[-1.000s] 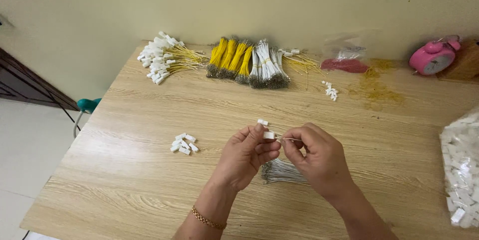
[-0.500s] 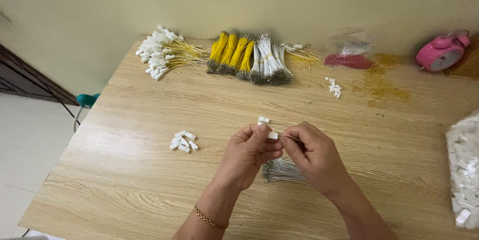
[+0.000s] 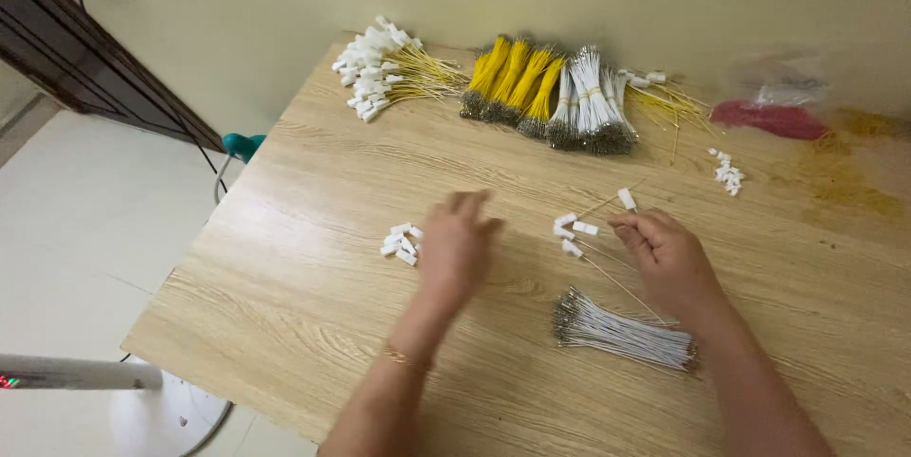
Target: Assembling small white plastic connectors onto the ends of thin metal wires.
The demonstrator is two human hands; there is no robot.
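Note:
My left hand (image 3: 460,246) hovers over the wooden table (image 3: 313,324), blurred, fingers apart and holding nothing. It is just right of a small pile of white connectors (image 3: 400,242). My right hand (image 3: 669,256) pinches a few thin wires (image 3: 607,272) whose ends carry white connectors (image 3: 572,227); one of them (image 3: 626,198) points away from me. A loose bundle of white wires (image 3: 622,332) lies on the table below my right hand.
Along the wall lie yellow wire bundles (image 3: 512,77), white wire bundles (image 3: 588,106), a heap of yellow wires with white connectors (image 3: 384,68), a few more white connectors (image 3: 728,173) and a red bag (image 3: 769,119). A fan base (image 3: 161,414) stands past the table's left edge.
My hands were together over the wires; now they are apart. The left hand has let go and swung left toward the connector pile. The right hand still holds the wires.

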